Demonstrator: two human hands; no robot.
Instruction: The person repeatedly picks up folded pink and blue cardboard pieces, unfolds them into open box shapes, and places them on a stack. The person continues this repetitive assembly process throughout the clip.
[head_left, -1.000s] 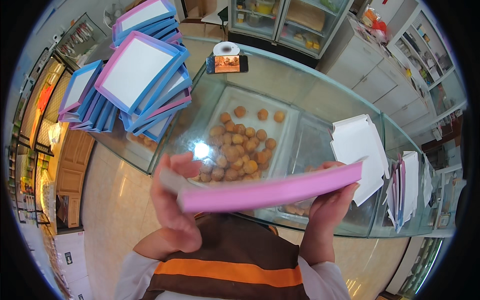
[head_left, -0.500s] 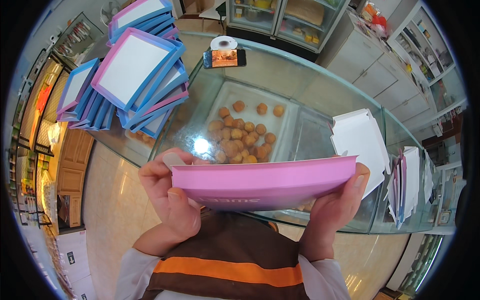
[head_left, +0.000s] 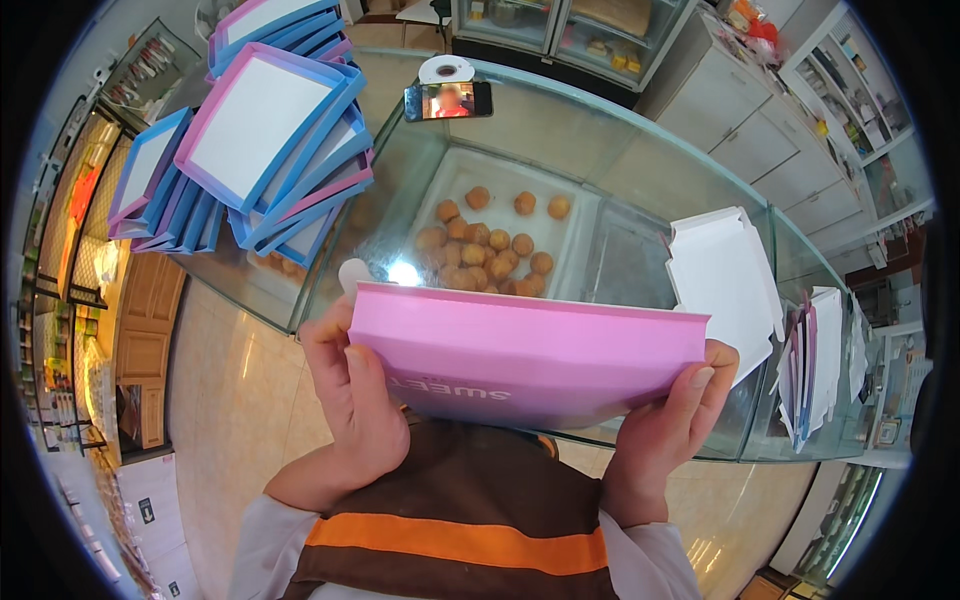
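A pink cardboard box (head_left: 530, 350), shading to purple along its lower edge, is held up in front of my apron over the near edge of the glass counter. My left hand (head_left: 352, 395) grips its left end, thumb on the near face and fingers behind. On its right end, my right hand (head_left: 685, 410) is closed the same way. A rounded white tab (head_left: 353, 272) sticks up at the box's upper left corner. The box's inside and far side are hidden from me.
Folded blue-and-pink trays (head_left: 260, 125) are piled at the counter's far left. Round brown balls (head_left: 490, 245) lie in a white tray under the glass counter top (head_left: 640, 160). A phone (head_left: 448, 101) stands at the back. Flat white cardboard (head_left: 725, 285) and upright blanks (head_left: 810, 365) are on the right.
Both hands have raised the box slightly and tilted it, so more of its near pink face shows. The left fingers have shifted down from the white tab. The phone's screen picture differs.
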